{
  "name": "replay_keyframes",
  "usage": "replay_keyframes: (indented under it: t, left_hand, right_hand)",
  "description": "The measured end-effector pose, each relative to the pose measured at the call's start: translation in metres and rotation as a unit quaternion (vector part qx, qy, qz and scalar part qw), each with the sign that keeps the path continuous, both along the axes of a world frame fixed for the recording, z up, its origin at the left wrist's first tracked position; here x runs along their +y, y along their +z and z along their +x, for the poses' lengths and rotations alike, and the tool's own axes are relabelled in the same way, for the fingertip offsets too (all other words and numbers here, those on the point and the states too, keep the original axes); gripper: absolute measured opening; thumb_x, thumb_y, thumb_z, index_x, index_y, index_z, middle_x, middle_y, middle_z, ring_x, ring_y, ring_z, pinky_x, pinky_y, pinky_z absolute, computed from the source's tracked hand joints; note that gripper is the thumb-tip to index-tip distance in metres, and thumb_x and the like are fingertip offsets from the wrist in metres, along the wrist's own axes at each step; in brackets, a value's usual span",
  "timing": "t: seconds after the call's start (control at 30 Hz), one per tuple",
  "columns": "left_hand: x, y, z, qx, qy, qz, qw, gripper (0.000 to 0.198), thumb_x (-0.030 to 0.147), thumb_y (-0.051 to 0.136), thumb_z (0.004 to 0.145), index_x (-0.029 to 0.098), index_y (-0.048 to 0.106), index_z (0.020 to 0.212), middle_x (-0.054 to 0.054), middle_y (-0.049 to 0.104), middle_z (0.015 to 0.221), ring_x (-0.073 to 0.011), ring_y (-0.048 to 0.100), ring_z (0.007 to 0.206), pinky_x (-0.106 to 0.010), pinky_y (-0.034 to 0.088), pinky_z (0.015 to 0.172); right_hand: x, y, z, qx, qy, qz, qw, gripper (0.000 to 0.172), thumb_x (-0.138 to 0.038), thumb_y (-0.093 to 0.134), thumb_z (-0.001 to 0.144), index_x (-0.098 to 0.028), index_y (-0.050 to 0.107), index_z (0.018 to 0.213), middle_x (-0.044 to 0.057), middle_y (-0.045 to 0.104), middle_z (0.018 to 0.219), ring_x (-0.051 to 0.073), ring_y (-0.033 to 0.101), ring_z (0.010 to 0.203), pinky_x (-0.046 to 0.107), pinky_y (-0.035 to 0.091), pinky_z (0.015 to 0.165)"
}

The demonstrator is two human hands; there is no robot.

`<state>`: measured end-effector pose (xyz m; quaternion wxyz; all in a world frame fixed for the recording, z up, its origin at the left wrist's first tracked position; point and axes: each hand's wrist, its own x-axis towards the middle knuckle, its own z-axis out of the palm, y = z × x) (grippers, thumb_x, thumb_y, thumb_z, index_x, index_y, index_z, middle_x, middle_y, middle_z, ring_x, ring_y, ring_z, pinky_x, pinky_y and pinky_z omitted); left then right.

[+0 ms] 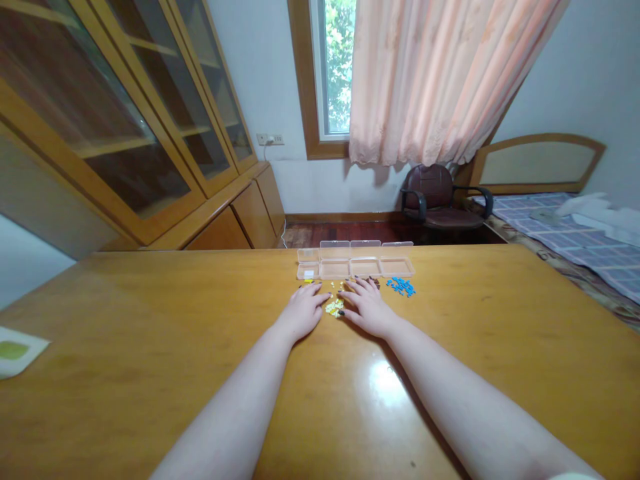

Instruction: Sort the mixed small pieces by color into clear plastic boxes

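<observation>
Both of my hands lie flat on a glossy wooden table (150,347), palms down, fingers stretched forward. My left hand (304,308) and my right hand (367,305) flank a small heap of yellow pieces (335,307), almost touching it on each side. Neither hand holds anything. Just beyond the fingertips stand several small clear plastic boxes (356,265) in a row with their lids up. The leftmost box (308,270) has a small white and yellow bit in it. A heap of small blue pieces (401,287) lies to the right of my right hand.
A white paper with a green patch (17,352) lies at the table's left edge. Behind the table are a dark office chair (440,200), a wooden glass-door cabinet (150,133), a window with a pink curtain (430,80), and a bed (575,227) at right.
</observation>
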<state>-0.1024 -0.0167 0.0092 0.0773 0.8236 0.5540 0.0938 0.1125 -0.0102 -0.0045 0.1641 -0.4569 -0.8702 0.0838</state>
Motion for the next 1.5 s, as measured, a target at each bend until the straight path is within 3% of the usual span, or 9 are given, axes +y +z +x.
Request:
replay_keyframes:
  t: [0.2, 0.33, 0.53, 0.73, 1.0, 1.17, 1.37, 1.5]
  left_hand:
    - [0.001, 0.000, -0.001, -0.018, 0.008, 0.004, 1.000, 0.037, 0.025, 0.043, 0.089, 0.026, 0.062, 0.121, -0.007, 0.051, 0.135, -0.0234, 0.043, 0.127, -0.042, 0.033, 0.109]
    - [0.001, 0.000, -0.003, -0.012, 0.045, 0.025, 0.999, 0.037, 0.025, 0.042, 0.089, 0.024, 0.062, 0.120, -0.008, 0.052, 0.134, -0.0254, 0.043, 0.126, -0.046, 0.033, 0.108]
    - [-0.004, 0.001, 0.002, -0.010, -0.031, 0.019, 0.999, 0.036, 0.023, 0.045, 0.088, 0.029, 0.063, 0.119, -0.006, 0.048, 0.138, -0.0257, 0.039, 0.130, -0.046, 0.027, 0.111]
    - [0.000, -0.008, 0.005, -0.012, -0.012, 0.002, 1.000, 0.042, 0.027, 0.044, 0.089, 0.024, 0.053, 0.130, -0.009, 0.041, 0.144, -0.0255, 0.033, 0.134, -0.046, 0.025, 0.112]
    - [0.002, -0.006, 0.006, -0.010, 0.016, 0.007, 1.000, 0.040, 0.028, 0.044, 0.089, 0.024, 0.056, 0.127, -0.009, 0.042, 0.143, -0.0266, 0.032, 0.134, -0.049, 0.024, 0.112]
    - [0.004, -0.009, 0.007, -0.020, 0.008, -0.004, 1.000, 0.043, 0.030, 0.045, 0.089, 0.024, 0.052, 0.131, -0.010, 0.036, 0.146, -0.0278, 0.029, 0.136, -0.050, 0.022, 0.112]
    - [0.002, -0.005, 0.002, -0.025, 0.029, 0.047, 0.998, 0.038, 0.020, 0.045, 0.086, 0.027, 0.062, 0.119, -0.006, 0.049, 0.137, -0.0252, 0.038, 0.129, -0.047, 0.028, 0.111]
    - [0.002, -0.005, -0.001, 0.007, 0.063, 0.042, 0.997, 0.038, 0.024, 0.047, 0.085, 0.028, 0.062, 0.120, -0.007, 0.050, 0.136, -0.0293, 0.038, 0.129, -0.051, 0.026, 0.110]
  right_hand:
    - [0.000, 0.001, -0.001, -0.001, 0.008, -0.015, 1.000, 0.046, -0.049, 0.047, 0.089, -0.029, 0.052, 0.130, 0.007, 0.041, 0.144, 0.031, 0.025, 0.135, 0.054, 0.011, 0.111]
    - [0.001, 0.002, 0.000, 0.011, 0.002, -0.019, 1.000, 0.043, -0.048, 0.048, 0.090, -0.030, 0.054, 0.129, 0.006, 0.043, 0.142, 0.030, 0.027, 0.134, 0.053, 0.013, 0.110]
    - [0.000, 0.006, 0.001, 0.024, 0.011, -0.019, 0.999, 0.036, -0.048, 0.048, 0.090, -0.032, 0.062, 0.119, 0.006, 0.048, 0.138, 0.030, 0.031, 0.132, 0.055, 0.014, 0.109]
    - [-0.001, 0.005, 0.000, 0.008, 0.024, -0.028, 0.999, 0.039, -0.049, 0.050, 0.088, -0.034, 0.059, 0.123, 0.007, 0.042, 0.143, 0.032, 0.027, 0.134, 0.057, 0.012, 0.108]
    - [0.001, 0.003, -0.001, -0.011, -0.018, -0.028, 0.999, 0.048, -0.053, 0.048, 0.088, -0.028, 0.054, 0.129, 0.009, 0.036, 0.146, 0.034, 0.020, 0.136, 0.057, 0.008, 0.109]
    - [0.000, 0.006, 0.000, 0.013, 0.007, -0.020, 1.000, 0.036, -0.050, 0.048, 0.089, -0.034, 0.062, 0.119, 0.004, 0.042, 0.143, 0.032, 0.023, 0.136, 0.056, 0.009, 0.110]
    - [0.001, 0.003, -0.001, -0.013, 0.005, -0.036, 0.999, 0.046, -0.052, 0.048, 0.088, -0.032, 0.055, 0.128, 0.008, 0.035, 0.147, 0.034, 0.020, 0.137, 0.059, 0.008, 0.109]
    - [0.004, 0.000, -0.001, -0.006, -0.008, -0.031, 0.999, 0.050, -0.052, 0.048, 0.088, -0.026, 0.053, 0.130, 0.009, 0.035, 0.147, 0.033, 0.021, 0.136, 0.056, 0.009, 0.110]
